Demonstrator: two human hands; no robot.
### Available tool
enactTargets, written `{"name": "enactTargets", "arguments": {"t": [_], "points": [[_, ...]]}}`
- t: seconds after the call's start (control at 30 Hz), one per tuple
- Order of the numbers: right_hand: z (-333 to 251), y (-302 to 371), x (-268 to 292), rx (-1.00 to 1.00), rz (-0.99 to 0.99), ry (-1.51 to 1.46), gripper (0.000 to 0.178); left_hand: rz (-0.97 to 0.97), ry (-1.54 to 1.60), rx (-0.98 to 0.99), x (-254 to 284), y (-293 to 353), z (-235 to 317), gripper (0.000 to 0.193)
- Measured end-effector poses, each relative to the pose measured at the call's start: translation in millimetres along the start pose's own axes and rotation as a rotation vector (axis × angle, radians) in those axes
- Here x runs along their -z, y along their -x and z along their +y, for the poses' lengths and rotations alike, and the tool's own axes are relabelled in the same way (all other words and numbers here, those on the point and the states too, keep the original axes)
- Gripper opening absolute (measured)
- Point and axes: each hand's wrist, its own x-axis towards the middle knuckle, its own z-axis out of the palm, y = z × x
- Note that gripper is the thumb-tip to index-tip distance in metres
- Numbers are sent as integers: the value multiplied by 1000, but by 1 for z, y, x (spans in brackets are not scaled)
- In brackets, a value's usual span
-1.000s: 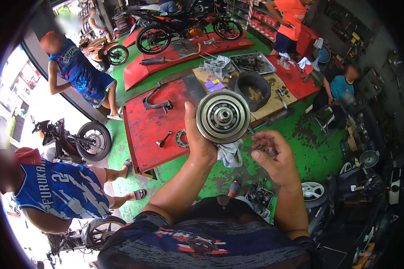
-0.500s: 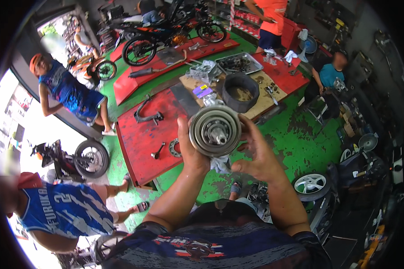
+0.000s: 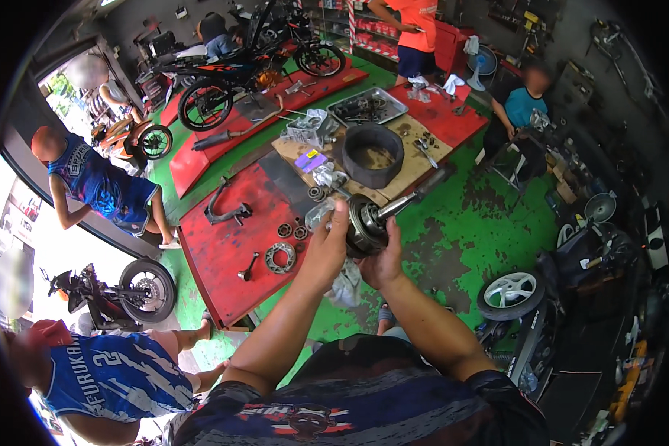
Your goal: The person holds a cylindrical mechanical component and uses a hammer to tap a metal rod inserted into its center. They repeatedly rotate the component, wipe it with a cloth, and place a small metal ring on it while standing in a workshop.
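Between my two hands, over the near edge of the red workbench, is a motorcycle crankshaft: a dark round body with a ball bearing and a tapered shaft pointing up and right. My left hand presses its left side, the thumb upright against the rim. Under and right of the body, my right hand grips it, its thumb beside the shaft. Part of each hand's fingers is hidden behind the crankshaft. Just below hangs a whitish cloth. Left of my hands lie a metal ring and a small rod-shaped part.
Farther back on the bench are a black round tub, a metal tray of parts and a curved bracket. A motorcycle stands on a red platform behind. Several people are around; one in blue is at the lower left.
The crankshaft has turned from facing me end-on to lying tilted, its shaft now up and right. My right hand has closed in beneath it. The view has shifted slightly.
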Motion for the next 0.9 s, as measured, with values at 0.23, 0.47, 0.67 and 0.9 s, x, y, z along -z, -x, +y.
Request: {"name": "enactTargets", "arguments": {"t": [0.23,0.47,0.67,0.9], "points": [[-11,1,7,-45,-34,-178,65,-213,-790,-116,7,41,48,99],[-13,-5,40,-5,91,-104,72,104,-63,-69,60,43,88,48],[8,-3,35,50,90,1,59,262,226,-446,19,12,70,44],[15,1,40,14,112,-127,44,-106,-1129,-640,-3,59,9,64]]}}
